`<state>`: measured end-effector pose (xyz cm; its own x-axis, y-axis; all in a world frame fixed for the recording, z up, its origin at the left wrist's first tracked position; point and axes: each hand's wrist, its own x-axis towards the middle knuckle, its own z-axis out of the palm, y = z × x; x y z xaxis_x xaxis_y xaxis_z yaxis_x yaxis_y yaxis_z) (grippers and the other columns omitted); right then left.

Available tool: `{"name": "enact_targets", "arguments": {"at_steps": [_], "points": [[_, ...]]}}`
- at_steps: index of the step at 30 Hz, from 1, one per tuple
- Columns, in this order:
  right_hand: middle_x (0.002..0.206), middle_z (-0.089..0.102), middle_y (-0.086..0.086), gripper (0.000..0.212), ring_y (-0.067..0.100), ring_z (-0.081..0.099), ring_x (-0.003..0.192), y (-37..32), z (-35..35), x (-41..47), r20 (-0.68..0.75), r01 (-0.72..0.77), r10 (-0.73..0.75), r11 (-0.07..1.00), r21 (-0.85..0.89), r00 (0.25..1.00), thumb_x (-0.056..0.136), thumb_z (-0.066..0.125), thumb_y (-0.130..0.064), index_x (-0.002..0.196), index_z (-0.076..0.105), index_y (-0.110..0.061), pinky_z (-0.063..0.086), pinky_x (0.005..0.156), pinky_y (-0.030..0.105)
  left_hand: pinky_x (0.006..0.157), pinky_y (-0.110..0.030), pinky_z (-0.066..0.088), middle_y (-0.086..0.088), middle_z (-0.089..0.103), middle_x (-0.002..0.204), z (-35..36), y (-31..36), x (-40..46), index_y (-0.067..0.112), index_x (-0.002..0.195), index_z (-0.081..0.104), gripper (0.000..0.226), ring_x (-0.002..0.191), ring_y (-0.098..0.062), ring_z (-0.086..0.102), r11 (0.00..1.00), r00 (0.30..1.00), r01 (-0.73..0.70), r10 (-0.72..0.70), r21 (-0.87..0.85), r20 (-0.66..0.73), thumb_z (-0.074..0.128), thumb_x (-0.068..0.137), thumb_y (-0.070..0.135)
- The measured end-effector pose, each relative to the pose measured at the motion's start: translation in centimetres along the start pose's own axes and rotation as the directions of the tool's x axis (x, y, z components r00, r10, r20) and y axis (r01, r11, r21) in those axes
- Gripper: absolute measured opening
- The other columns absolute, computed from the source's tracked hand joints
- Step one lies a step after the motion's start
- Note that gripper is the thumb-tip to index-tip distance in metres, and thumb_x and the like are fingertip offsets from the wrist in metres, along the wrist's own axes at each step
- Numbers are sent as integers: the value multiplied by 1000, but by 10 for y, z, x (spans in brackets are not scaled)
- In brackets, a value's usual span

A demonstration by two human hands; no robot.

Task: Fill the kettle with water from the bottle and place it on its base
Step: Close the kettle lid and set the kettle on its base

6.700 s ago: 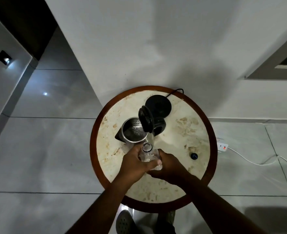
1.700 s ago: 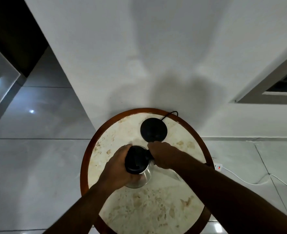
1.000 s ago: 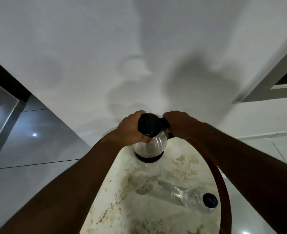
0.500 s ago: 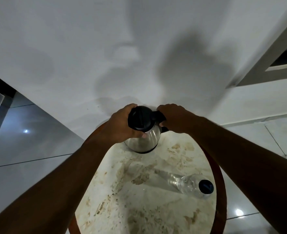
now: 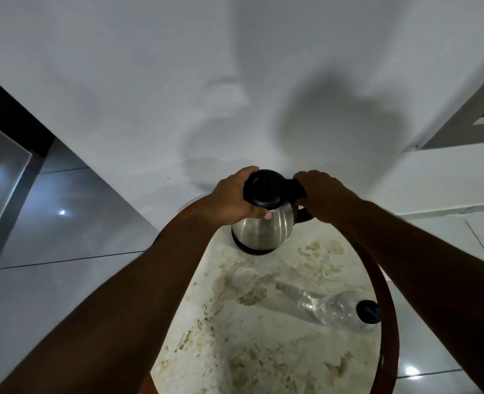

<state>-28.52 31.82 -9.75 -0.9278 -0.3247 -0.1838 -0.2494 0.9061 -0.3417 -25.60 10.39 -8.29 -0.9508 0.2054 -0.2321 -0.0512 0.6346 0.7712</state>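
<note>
Steel-bellied kettle — black domed lid, marbled round table.

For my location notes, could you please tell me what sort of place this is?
Probably a room in a home or hotel: a small round marble-topped table against a plain white wall, glossy floor tiles, and an electric kettle with a water bottle.

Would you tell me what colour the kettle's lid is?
Black: the lid tops a shiny steel kettle, seen in the head view.
</note>
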Motion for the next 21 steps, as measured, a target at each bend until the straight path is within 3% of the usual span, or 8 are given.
{"name": "enact_targets", "arguments": {"at_steps": [3, 7, 11, 14, 18, 21], "points": [[90, 53, 5, 13, 25, 57, 78, -6, -1, 2, -27, 12, -13, 1000, -25, 1000, 84, 61, -20, 90, 50, -16, 42, 64, 32, 100, -28, 42, 6, 54, 135, 0, -4, 1, 26, 143, 37, 107, 120, -15, 49, 1000, 1000, 0, 0, 4, -14, 92, 51, 35], [82, 48, -1, 15, 25, 57, 79, -17, -4, -2, 36, 56, -56, 998, 2, 998, 82, 63, -19, 87, 49, -17, 42, 65, 33, 87, -19, 37, 18, 52, 119, -3, -19, -8, 31, 139, 38, 108, 108, -6, 48, 1000, 999, 17, -18, -13, -48, 92, 46, 41], [97, 52, 6, 22, 24, 52, 87, -26, 3, -6, 29, 100, -100, 995, 24, 995, 84, 64, -14, 102, 53, -10, 35, 70, 31, 85, -15, 37, 21, 50, 117, -5, -34, -15, 33, 139, 39, 107, 109, -5, 48, 997, 996, 58, -61, -44, -69, 93, 47, 39], [99, 56, 10, 23, 27, 55, 91, -26, 4, -7, -11, 46, -46, 996, 79, 999, 82, 65, -13, 103, 56, -8, 36, 70, 31, 78, -7, 33, 28, 49, 112, -4, -33, -12, 34, 139, 40, 105, 109, -2, 45, 996, 994, 74, -78, -58, -74, 93, 48, 37], [93, 59, 11, 25, 30, 57, 90, -17, 5, -15, -80, -53, 66, 988, 145, 995, 82, 68, -19, 98, 54, -6, 39, 69, 31, 96, -18, 33, 12, 50, 138, -3, -30, -6, 32, 144, 36, 109, 121, -4, 43, 995, 996, 77, -80, -62, -47, 92, 51, 36], [85, 55, 5, 21, 29, 57, 86, -12, 12, -26, -125, -78, 104, 977, 197, 987, 84, 64, -18, 92, 47, -9, 37, 63, 30, 100, -20, 29, 6, 45, 147, -2, -31, -6, 32, 147, 30, 109, 134, -11, 40, 998, 997, 59, -60, -25, -39, 90, 56, 40]]}}
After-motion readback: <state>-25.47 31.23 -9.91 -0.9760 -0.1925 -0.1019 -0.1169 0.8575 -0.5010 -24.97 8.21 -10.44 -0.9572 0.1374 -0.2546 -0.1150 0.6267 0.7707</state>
